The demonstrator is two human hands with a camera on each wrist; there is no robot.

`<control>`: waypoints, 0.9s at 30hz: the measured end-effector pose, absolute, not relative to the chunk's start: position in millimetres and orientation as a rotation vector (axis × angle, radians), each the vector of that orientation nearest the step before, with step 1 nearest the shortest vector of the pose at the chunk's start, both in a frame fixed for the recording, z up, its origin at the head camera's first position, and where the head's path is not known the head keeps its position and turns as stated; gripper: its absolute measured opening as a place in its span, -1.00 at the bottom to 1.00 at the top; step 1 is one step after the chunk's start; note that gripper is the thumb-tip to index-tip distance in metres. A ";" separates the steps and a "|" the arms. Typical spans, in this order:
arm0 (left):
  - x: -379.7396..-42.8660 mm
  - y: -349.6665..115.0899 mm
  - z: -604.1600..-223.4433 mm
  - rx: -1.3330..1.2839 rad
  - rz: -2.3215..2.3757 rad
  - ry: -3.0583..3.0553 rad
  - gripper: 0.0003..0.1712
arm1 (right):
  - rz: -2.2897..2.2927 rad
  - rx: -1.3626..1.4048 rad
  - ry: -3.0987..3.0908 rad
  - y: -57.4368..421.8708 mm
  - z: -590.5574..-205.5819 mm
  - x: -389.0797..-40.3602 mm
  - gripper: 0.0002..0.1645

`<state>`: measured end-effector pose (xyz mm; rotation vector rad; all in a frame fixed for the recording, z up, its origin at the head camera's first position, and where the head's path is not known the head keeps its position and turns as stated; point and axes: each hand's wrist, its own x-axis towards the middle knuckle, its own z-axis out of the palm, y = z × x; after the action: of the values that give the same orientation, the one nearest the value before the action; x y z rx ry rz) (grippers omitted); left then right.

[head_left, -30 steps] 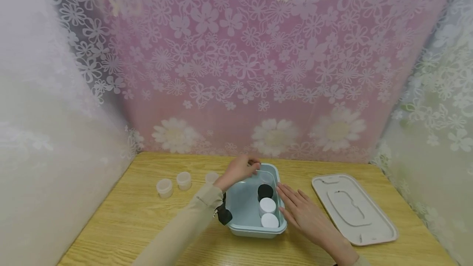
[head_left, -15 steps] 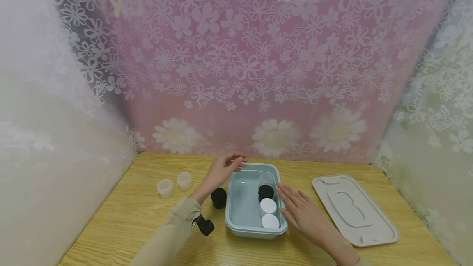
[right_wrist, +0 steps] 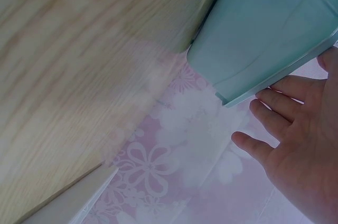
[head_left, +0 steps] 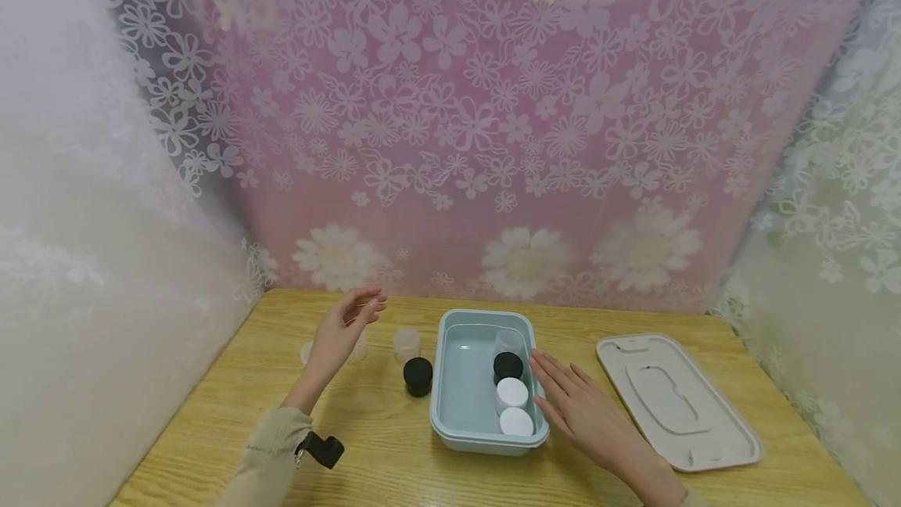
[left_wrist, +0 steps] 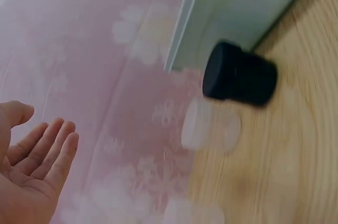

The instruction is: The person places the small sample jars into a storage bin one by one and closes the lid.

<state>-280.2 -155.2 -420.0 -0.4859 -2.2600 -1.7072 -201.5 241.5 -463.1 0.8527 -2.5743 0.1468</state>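
A wooden table (head_left: 380, 456) bears a pale blue box (head_left: 468, 393), with a flat whitish lid (head_left: 679, 401) lying apart on its right. A person's right hand (head_left: 580, 413), fingers extended and grasping nothing, touches the box's right rim. The left hand (head_left: 340, 335), released and loosely bent, hangs well left of the box, partly hiding two clear jars (head_left: 359, 347). Between that hand and the box stand another clear jar (head_left: 407, 344) and a black jar (head_left: 418, 376). Inside, along the right wall, four jars (head_left: 512, 393) line up: clear, black, white-topped, white-topped.
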 end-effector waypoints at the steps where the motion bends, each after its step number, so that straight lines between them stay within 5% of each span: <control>1: -279.0 -162.8 -421.5 -0.460 -1.686 -2.267 -0.59 | 0.147 0.853 -2.573 241.5 -462.8 -201.5 -0.26; 12: -269.1 -233.1 -439.7 -0.193 -1.375 -2.439 -0.48 | 0.147 0.848 -2.573 241.9 -461.4 -201.5 -0.26; 27: -273.3 -266.8 -468.9 -0.226 -1.215 -2.769 -0.27 | 0.123 0.853 -2.561 242.0 -464.6 -202.8 -0.26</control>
<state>-273.3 -266.8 -468.9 -0.2263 -2.7687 -1.2152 -202.8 242.0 -464.6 0.8525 -2.5612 0.1234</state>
